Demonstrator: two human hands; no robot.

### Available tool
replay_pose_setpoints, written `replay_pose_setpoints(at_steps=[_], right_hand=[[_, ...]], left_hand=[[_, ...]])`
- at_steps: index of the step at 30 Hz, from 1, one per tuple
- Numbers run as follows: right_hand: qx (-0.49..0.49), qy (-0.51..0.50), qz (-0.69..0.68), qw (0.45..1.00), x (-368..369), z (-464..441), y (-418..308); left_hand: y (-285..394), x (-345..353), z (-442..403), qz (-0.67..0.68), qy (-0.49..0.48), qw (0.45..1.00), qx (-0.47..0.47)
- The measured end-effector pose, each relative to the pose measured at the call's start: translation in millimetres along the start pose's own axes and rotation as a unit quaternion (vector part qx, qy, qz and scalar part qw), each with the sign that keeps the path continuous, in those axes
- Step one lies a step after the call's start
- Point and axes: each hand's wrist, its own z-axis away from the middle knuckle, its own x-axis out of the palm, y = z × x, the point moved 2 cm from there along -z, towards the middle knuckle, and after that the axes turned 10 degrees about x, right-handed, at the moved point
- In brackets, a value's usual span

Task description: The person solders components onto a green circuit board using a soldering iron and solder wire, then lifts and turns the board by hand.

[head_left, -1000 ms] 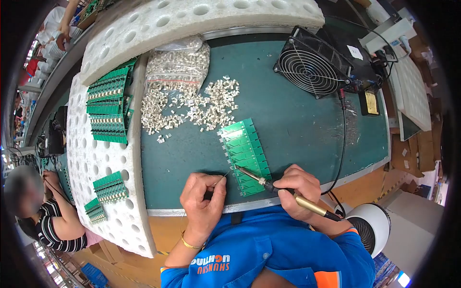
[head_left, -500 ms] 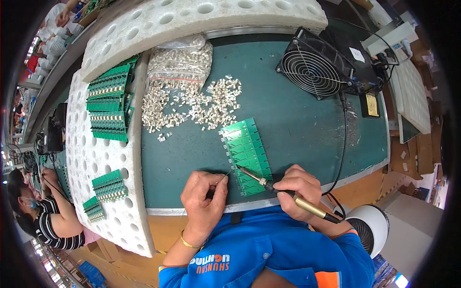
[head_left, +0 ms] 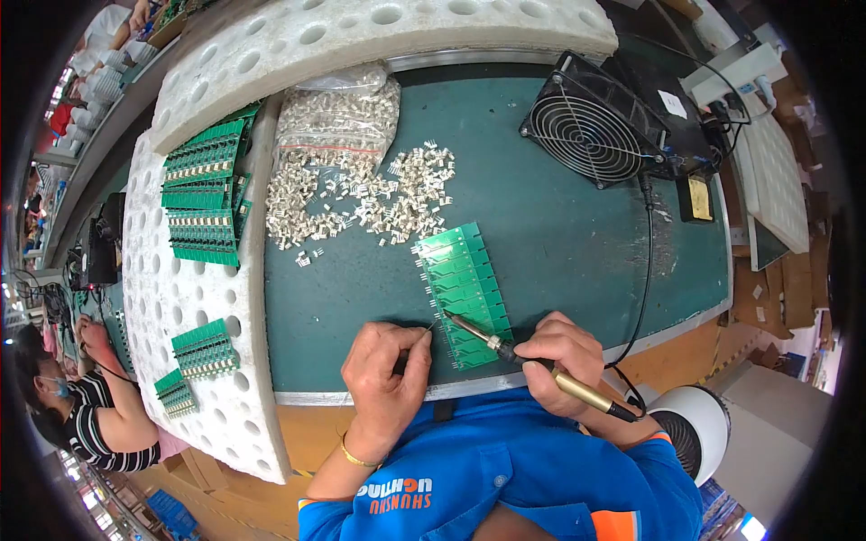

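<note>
A green circuit board panel (head_left: 467, 293) lies on the green bench mat, with white connectors and their pins along its left edge. My right hand (head_left: 561, 359) grips a soldering iron (head_left: 577, 389), its tip resting at the panel's left edge, near the pins. To the left of the panel, my left hand (head_left: 386, 365) is closed in a pinch on a thin solder wire (head_left: 430, 327). The wire's end points toward the iron's tip; whether they touch is too small to tell.
Loose white connectors (head_left: 406, 194) lie beyond the panel, beside a plastic bag of them (head_left: 338, 117). Finished-looking boards (head_left: 203, 236) rest on white foam (head_left: 149, 298) at left. A black fan (head_left: 586, 126) stands back right; the iron's cord (head_left: 648, 270) crosses the bench. A co-worker (head_left: 108, 406) sits far left.
My left hand has shifted very slightly toward the panel. The soldering iron and panel stay almost still. At far left, the co-worker's hand has moved a little.
</note>
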Motion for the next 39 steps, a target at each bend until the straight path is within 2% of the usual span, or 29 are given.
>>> replay_pose_setpoints(at_steps=[39], right_hand=[[-0.059, -0.035, 0.051, 0.996, 0.7, 11.5, -6.1]], left_hand=[[-2.6, -0.6, 2.6, 0.03, -0.01, 0.999, -0.009]])
